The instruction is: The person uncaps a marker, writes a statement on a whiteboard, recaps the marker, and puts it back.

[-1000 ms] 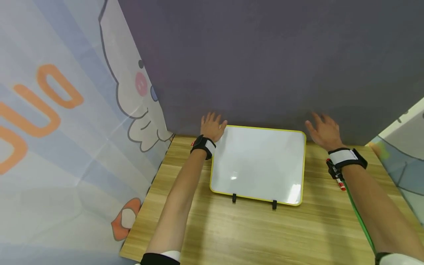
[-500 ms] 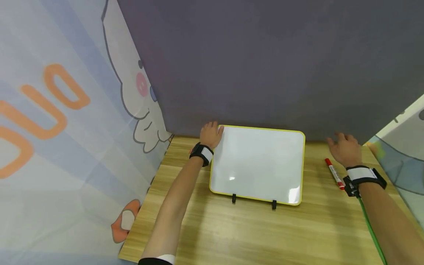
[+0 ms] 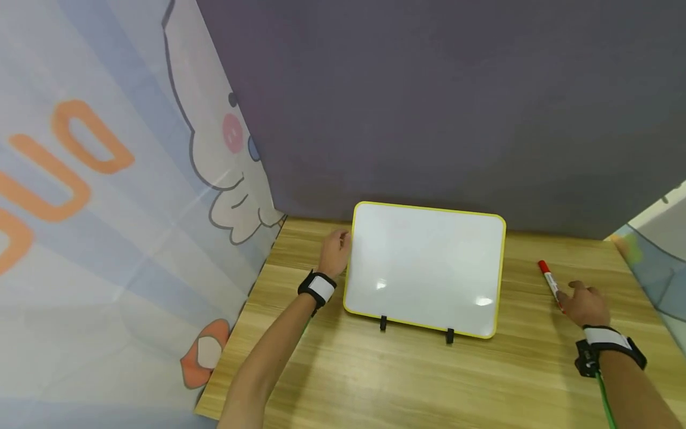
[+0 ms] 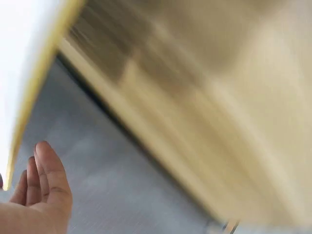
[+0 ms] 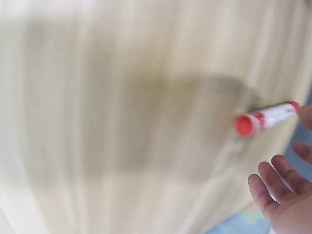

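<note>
A whiteboard (image 3: 426, 268) with a thin yellow frame leans back on two small black feet on the wooden table. Beside its left edge is my left hand (image 3: 334, 255), fingers loosely bent. The left wrist view has those fingers (image 4: 50, 170) just past the board's yellow edge (image 4: 29, 105), gripping nothing. A red-capped white marker (image 3: 551, 285) lies on the table right of the board. My right hand (image 3: 586, 305) is at the marker's near end, overlapping it slightly. In the right wrist view the marker (image 5: 268, 118) lies apart from my spread, relaxed fingers (image 5: 273, 180).
A dark grey panel (image 3: 429, 107) rises behind the table (image 3: 386, 381). Printed cloth (image 3: 123, 250) hangs along the left side, and more of it (image 3: 661, 262) is at the right. A green cable (image 3: 604, 396) runs along my right forearm.
Both hands have come back from the far end of the table toward me. My right hand has also moved rightward, down to the marker. My left hand has slid down beside the board's edge.
</note>
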Demonstrator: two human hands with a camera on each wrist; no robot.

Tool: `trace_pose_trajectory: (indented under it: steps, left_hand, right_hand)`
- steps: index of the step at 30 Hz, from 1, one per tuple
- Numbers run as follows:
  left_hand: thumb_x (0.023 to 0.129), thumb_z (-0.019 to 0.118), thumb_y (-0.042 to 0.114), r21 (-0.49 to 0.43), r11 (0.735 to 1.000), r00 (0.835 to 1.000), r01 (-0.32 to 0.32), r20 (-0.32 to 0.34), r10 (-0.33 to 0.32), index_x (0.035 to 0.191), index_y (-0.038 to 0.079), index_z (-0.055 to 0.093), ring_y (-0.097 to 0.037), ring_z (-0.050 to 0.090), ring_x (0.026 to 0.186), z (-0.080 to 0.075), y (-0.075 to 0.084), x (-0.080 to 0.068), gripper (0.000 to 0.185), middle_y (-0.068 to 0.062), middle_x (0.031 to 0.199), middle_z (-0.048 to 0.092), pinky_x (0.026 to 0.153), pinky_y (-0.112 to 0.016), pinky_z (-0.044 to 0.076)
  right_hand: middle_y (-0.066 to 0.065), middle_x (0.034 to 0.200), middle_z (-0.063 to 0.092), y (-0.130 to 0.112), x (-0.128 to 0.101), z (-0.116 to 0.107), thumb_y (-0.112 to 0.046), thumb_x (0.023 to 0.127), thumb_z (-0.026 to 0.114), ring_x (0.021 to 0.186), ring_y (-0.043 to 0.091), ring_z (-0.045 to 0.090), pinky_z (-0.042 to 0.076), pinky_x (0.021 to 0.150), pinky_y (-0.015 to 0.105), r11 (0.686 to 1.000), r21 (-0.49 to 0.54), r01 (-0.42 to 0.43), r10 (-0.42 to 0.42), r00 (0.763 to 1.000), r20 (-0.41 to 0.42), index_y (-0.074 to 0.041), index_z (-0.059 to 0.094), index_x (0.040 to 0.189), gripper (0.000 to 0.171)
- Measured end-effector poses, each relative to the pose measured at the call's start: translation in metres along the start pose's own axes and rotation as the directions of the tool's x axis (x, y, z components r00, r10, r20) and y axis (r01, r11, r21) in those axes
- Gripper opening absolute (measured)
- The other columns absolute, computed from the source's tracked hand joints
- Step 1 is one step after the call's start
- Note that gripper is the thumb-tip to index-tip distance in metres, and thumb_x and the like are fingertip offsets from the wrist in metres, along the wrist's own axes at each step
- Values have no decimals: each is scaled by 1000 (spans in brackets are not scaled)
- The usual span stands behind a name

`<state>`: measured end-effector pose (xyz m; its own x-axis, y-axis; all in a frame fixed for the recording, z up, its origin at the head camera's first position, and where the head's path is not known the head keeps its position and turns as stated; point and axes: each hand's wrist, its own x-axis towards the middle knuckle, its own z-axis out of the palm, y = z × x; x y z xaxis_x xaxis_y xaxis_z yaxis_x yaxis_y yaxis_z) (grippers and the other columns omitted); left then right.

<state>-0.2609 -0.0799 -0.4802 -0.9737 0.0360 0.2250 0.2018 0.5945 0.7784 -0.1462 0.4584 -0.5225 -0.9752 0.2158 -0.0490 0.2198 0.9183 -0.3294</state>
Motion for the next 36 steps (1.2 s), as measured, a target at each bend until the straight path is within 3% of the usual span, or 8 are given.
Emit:
trace_pose_trajectory:
  steps: [3,6,10,13,18,24,30,36]
  left_hand:
    - [100,41,22,-84,993,997,77,4,-77,114,-2,60,-28,61,96,7,-11,-19,34,-16,107,64,82,-39,50]
    - [100,39,23,-81,982,985,171,48,-168,111,1,62,-25,62,94,14,-24,-37,34,-14,104,66,79,-36,51]
    - [102,34,30,-103,962,957,254,173,-234,115,3,62,-25,62,95,19,-36,-56,40,-13,107,65,78,-35,51]
    - [102,30,38,-154,947,936,283,262,-237,128,1,54,-32,57,114,21,-40,-67,52,-17,125,59,93,-42,47]
    - [102,28,40,-172,942,919,289,326,-223,136,-3,44,-34,40,133,23,-42,-78,58,-20,139,46,110,-47,32]
    - [101,25,45,-161,945,916,284,336,-218,133,-2,49,-34,44,129,24,-42,-82,62,-19,135,51,107,-47,36]
    - [100,22,49,-154,956,923,251,335,-189,129,-2,52,-33,49,125,23,-45,-84,66,-19,131,54,103,-47,40]
    - [100,21,49,-126,971,929,205,338,-152,128,0,54,-31,51,123,21,-46,-82,65,-18,130,56,101,-46,42]
  right_hand:
    - [46,102,44,10,-7,15,-25,94,49,91,56,44,41,66,57,1000,13,-11,11,1000,5,18,38,119,51]
    - [45,99,45,12,-13,26,-16,89,54,88,56,45,41,64,55,1000,18,-10,11,1000,-15,17,37,118,47]
    - [40,88,47,11,-22,33,-4,82,52,76,51,49,41,56,50,1000,20,-11,13,997,-71,16,37,115,42]
    - [36,81,49,10,-25,36,1,78,51,70,46,50,39,51,45,1000,19,-8,10,992,-126,16,40,111,38]
    - [36,80,51,9,-24,42,2,76,52,71,46,51,38,50,42,998,52,21,-13,989,-150,17,43,109,37]
    - [42,97,55,2,-28,41,2,78,53,77,48,54,40,52,38,993,100,56,-41,988,-146,18,44,111,38]
    - [41,93,57,-2,-34,41,3,76,55,73,46,57,38,49,31,992,114,55,-40,990,-137,20,45,111,39]
    - [41,92,57,-6,-48,46,3,77,55,75,47,56,42,52,39,992,111,52,-34,988,-152,19,46,110,37]
